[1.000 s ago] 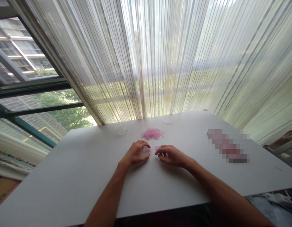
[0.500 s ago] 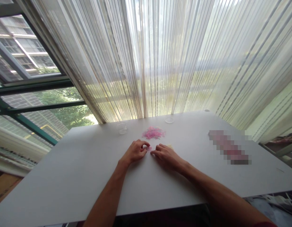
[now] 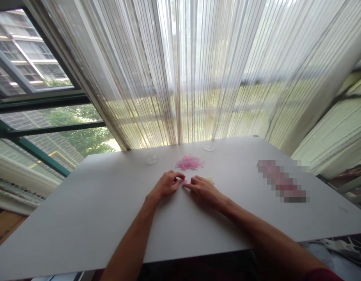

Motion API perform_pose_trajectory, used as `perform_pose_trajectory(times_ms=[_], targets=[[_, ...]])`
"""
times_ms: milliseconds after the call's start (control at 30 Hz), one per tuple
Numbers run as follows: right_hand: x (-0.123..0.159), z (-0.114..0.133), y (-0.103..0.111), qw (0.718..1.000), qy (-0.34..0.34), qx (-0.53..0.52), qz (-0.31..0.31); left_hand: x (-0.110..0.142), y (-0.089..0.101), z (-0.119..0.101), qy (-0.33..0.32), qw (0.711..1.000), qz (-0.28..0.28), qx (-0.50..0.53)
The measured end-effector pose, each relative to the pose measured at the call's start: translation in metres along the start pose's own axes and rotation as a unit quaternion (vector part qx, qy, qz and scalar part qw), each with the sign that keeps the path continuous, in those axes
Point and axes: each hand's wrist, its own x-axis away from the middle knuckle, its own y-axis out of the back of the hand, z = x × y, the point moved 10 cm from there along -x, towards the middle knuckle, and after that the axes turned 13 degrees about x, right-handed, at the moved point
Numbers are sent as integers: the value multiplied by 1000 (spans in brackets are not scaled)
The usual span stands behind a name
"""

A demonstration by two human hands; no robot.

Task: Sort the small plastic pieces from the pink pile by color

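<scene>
My left hand (image 3: 165,185) rests on the white table (image 3: 81,222) with its fingers curled, and my right hand (image 3: 202,191) lies next to it, fingers reaching left. A small pink bit (image 3: 184,181) sits between the two sets of fingertips, possibly a rubber band; I cannot tell if either hand holds it. Just beyond lies a loose heap of small pink rubber bands (image 3: 190,162). A pale yellow scrap (image 3: 210,179) lies beside my right fingers.
A clear plastic cup (image 3: 151,156) and a clear round dish (image 3: 209,146) stand near the far edge. A long pixelated object (image 3: 281,181) lies on the right of the table. Sheer striped curtains (image 3: 180,78) hang behind it.
My hands have drawn closer together around the pink bit. The pale translucent thing under my left hand a second ago no longer shows. The view has shifted slightly.
</scene>
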Motion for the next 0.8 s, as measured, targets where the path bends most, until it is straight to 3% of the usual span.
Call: perform_pose_trajectory(times_ms=[800], targets=[[0,-4,7,1000,-14,-1,6,0,-1,-1,3,1000,2,-13]])
